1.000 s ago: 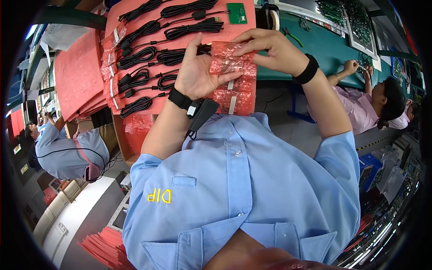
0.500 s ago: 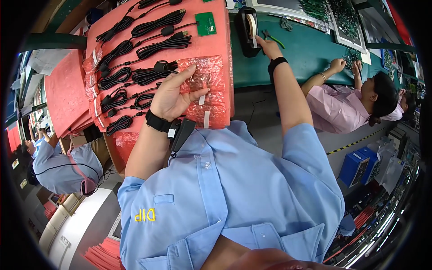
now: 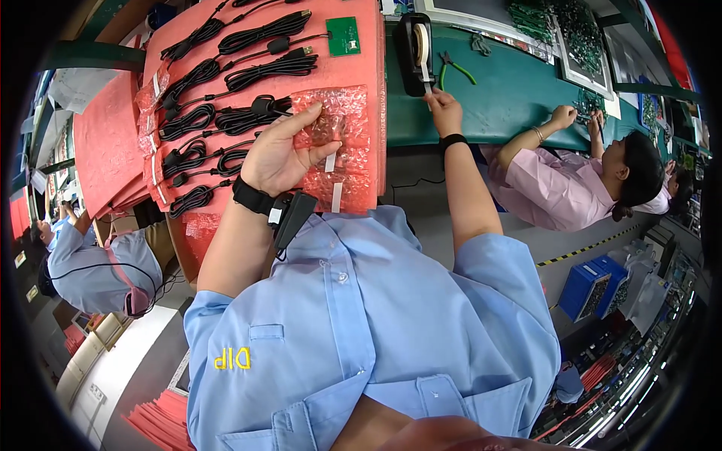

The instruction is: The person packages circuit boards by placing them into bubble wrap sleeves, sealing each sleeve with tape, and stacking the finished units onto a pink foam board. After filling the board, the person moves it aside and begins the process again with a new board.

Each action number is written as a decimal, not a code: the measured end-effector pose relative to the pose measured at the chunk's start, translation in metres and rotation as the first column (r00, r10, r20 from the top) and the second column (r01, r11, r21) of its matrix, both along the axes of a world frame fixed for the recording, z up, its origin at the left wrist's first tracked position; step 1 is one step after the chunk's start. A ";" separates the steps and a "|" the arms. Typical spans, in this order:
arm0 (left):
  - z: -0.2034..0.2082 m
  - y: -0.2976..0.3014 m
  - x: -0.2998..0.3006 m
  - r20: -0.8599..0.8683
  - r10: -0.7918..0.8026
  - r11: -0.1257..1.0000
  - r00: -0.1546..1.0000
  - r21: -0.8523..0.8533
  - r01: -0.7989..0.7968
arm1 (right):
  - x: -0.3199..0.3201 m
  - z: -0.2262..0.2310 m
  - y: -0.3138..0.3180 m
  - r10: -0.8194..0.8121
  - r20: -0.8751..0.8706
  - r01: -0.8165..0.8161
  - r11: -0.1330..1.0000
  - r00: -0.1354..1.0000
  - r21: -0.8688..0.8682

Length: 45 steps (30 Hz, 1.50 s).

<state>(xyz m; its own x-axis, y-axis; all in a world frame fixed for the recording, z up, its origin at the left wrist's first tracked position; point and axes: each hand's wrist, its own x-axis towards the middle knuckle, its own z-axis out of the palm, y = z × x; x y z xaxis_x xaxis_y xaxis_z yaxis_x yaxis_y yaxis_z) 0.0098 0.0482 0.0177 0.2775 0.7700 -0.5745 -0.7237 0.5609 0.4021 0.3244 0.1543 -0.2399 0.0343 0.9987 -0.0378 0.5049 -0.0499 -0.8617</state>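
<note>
My left hand [image 3: 280, 158] lies at the left edge of a red bubble-wrap packet [image 3: 347, 113], its index finger and thumb spread across the wrap and holding it. Something dark shows faintly through the plastic; its kind is hidden. My right hand [image 3: 445, 113] pinches the end of a strip of tape [image 3: 429, 86] pulled from a black tape dispenser [image 3: 408, 56]. Nearer to me, more red bubble wrap [image 3: 320, 192] carries white tape pieces. Coiled black USB cables [image 3: 252, 114] lie in rows left of the packet, beside a green circuit board [image 3: 343, 36].
The cables lie on a stack of pink foam sheets [image 3: 233, 15]. On the green mat [image 3: 496, 105] lie green-handled pliers [image 3: 456, 69]. At right a person in a pink shirt [image 3: 556, 180] works at the bench. Another person [image 3: 113, 267] is at far left.
My right hand has drawn back toward me from the dispenser, pulling a short strip of tape out. My left hand stays on the bubble-wrap packet, and the view has shifted slightly.
</note>
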 end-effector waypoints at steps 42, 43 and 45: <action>-0.013 -0.009 0.002 -0.408 0.142 0.924 0.902 0.381 0.027 | -0.156 0.306 -0.034 0.840 0.241 -0.858 0.511 0.486 -0.055; -0.015 -0.009 0.003 -0.443 0.166 0.906 0.881 0.422 0.041 | -0.149 0.298 -0.023 0.846 0.177 -0.838 0.528 0.504 -0.140; -0.013 -0.015 -0.001 -0.615 0.041 0.942 0.788 0.286 0.175 | -0.151 0.282 -0.008 0.855 0.143 -0.818 0.519 0.499 -0.249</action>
<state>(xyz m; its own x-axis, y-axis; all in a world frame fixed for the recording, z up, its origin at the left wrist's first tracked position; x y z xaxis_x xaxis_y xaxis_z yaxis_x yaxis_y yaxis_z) 0.0092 0.0336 0.0047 0.0135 0.9279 -0.3726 -0.2343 0.3652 0.9010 0.1734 0.1459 0.0417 -0.7889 0.5472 -0.2797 0.5398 0.3996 -0.7409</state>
